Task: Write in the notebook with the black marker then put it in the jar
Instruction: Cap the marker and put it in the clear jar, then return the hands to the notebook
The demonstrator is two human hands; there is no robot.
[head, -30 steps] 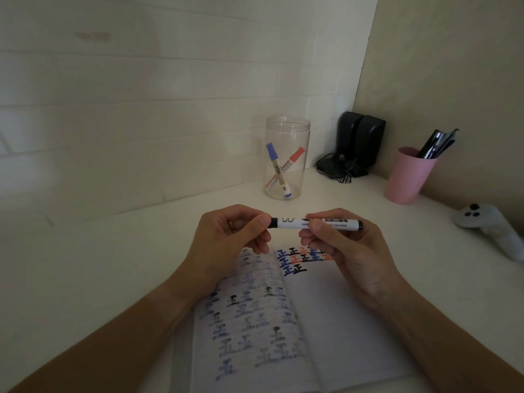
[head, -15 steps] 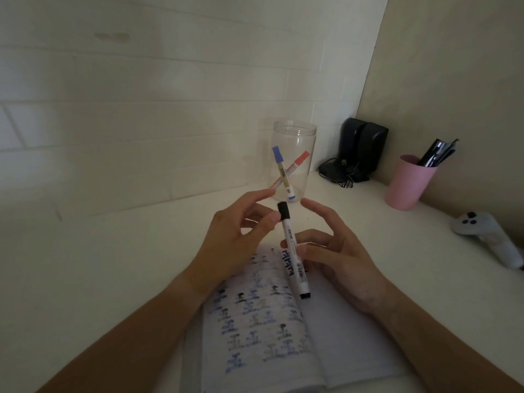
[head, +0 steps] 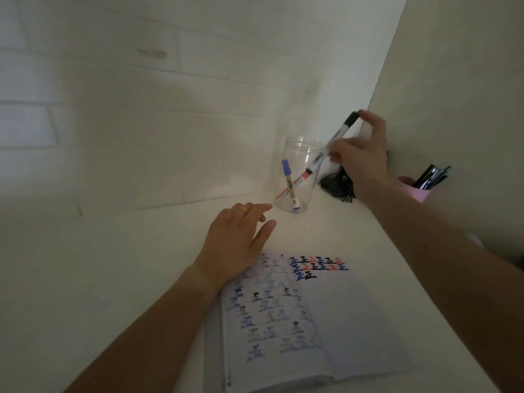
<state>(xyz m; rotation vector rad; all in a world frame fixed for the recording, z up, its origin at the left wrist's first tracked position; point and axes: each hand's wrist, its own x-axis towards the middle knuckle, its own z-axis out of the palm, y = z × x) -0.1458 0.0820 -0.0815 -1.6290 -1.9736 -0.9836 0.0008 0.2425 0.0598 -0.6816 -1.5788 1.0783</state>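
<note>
My right hand (head: pixel 361 154) holds the capped black marker (head: pixel 336 137) tilted over the clear jar (head: pixel 289 154), its lower end dipping past the jar's rim. Inside the jar lean a blue marker (head: pixel 289 180) and a red marker (head: pixel 296 184). My left hand (head: pixel 238 236) rests flat and spread on the desk at the top left corner of the open notebook (head: pixel 340 321). The notebook lies open in front of me, with rows of black, blue and red characters at the top of its right page.
A pink cup (head: pixel 414 191) with dark pens stands at the right by the side wall. A black cable (head: pixel 337 184) lies behind the jar, partly hidden by my right wrist. The white desk (head: pixel 113 265) meets tiled walls in the corner.
My right hand has carried the marker from above the notebook up and back to the jar's mouth. My left hand let go of it and dropped to the notebook's corner.
</note>
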